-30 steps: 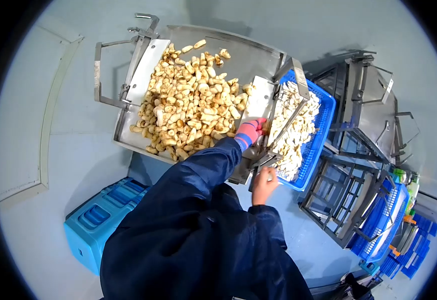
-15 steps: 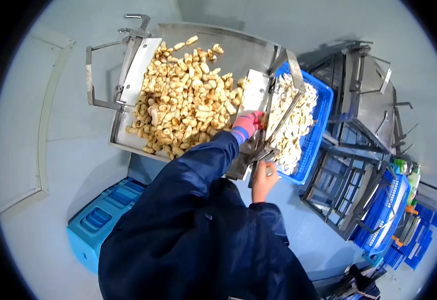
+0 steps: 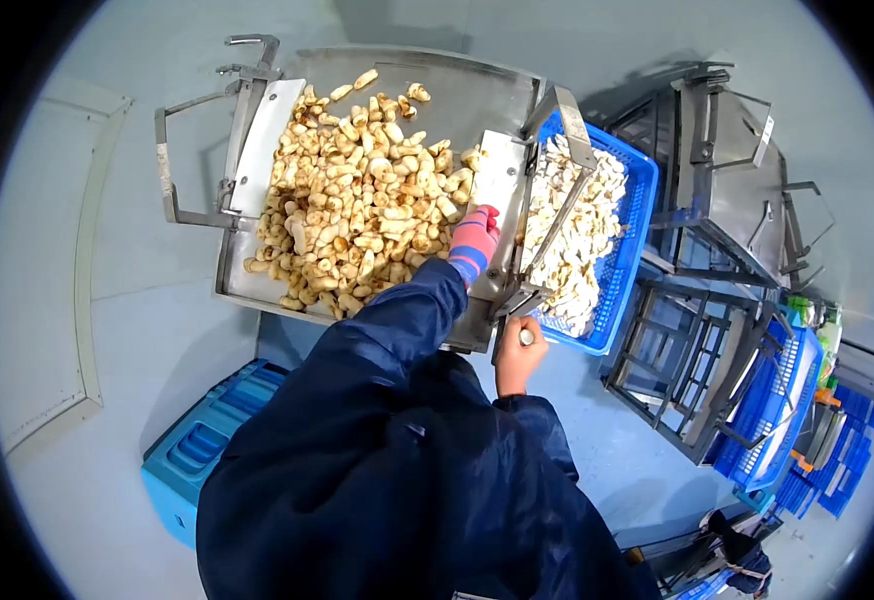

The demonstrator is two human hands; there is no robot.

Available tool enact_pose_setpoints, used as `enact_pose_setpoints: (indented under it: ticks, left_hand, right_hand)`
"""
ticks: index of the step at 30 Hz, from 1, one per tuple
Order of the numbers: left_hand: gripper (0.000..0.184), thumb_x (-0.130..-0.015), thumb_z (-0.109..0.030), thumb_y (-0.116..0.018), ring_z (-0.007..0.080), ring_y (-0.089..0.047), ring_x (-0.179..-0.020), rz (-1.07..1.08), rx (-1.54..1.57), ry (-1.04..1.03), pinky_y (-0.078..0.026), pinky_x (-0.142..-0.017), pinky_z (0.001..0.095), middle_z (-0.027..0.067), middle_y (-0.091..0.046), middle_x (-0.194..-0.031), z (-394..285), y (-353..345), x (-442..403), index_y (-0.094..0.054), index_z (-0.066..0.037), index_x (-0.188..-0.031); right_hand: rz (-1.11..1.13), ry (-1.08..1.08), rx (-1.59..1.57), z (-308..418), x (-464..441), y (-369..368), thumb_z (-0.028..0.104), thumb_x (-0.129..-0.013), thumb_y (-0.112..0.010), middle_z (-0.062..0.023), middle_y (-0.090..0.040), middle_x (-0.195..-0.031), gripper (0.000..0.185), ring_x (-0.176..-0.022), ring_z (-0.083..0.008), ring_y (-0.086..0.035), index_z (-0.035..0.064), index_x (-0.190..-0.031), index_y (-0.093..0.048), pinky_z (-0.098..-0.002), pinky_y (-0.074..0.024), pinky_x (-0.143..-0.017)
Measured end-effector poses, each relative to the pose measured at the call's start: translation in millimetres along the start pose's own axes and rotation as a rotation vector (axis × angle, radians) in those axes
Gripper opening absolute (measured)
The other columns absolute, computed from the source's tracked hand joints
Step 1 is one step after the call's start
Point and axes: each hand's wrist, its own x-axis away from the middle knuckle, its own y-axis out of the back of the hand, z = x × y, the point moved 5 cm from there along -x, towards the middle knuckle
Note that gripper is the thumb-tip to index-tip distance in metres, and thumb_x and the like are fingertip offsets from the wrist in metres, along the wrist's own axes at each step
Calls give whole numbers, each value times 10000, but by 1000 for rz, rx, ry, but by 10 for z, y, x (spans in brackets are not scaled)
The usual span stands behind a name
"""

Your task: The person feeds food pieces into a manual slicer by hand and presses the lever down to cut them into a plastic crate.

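Note:
My left hand (image 3: 476,240), in a pink and blue striped glove, is over the white cutting board (image 3: 498,180) beside a large pile of whole mushrooms (image 3: 357,215). Its fingers look drawn together; what they hold, if anything, is hidden. My bare right hand (image 3: 519,358) is wrapped round the handle (image 3: 527,337) of a hinged cutter blade (image 3: 560,222) at the board's right edge. Sliced mushrooms (image 3: 572,235) fill much of a blue basket (image 3: 649,215) just beyond the blade.
The mushrooms lie in a metal tray (image 3: 437,75) with another cutter frame (image 3: 247,130) on its left. A blue box (image 3: 197,450) stands on the floor at lower left. Metal racks (image 3: 687,370) and another blue basket (image 3: 772,420) are at right.
My left hand has drawn back from the blade, leftward toward the pile. My right hand stays on the handle, which has shifted slightly. The whole view has moved a little.

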Motion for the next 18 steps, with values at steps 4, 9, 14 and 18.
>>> enact_pose_setpoints:
  ticks: [4, 9, 14, 18]
  left_hand:
    - [299, -808, -14, -599, 174, -595, -764, 152, 152, -77, -483, -704, 279, 76, -639, -859, -53, -131, 85, -568, -54, -1103]
    - [287, -766, 15, -603, 225, -607, -782, 107, 184, 4, -487, -729, 310, 111, -637, -858, -7, -220, 92, -598, -48, -1046]
    - [311, -773, 16, -538, 247, -621, -782, 205, 190, 52, -486, -716, 309, 145, -651, -872, 108, -263, 22, -588, -42, -1075]
    - [306, -794, 13, -526, 226, -604, -768, 215, 40, 16, -475, -718, 292, 106, -638, -855, 186, -247, -86, -581, -33, -1092]
  right_hand:
    - [45, -13, -30, -321, 127, -78, 69, -800, -582, -42, -400, -506, 214, -530, -75, -371, -1, -626, -479, -282, -326, -462]
    - [61, 37, -4, -188, 76, -60, 77, -801, -592, -63, -442, -525, 208, -553, -87, -392, -13, -643, -489, -292, -365, -498]
    - [86, -133, 27, 493, -147, 72, 87, -794, -596, -83, -461, -516, 163, -540, -106, -415, -19, -677, -555, -313, -383, -507]
    - [40, 18, 27, -279, 73, -61, 87, -798, -581, -92, -473, -527, 183, -527, -114, -421, -17, -654, -532, -309, -371, -490]
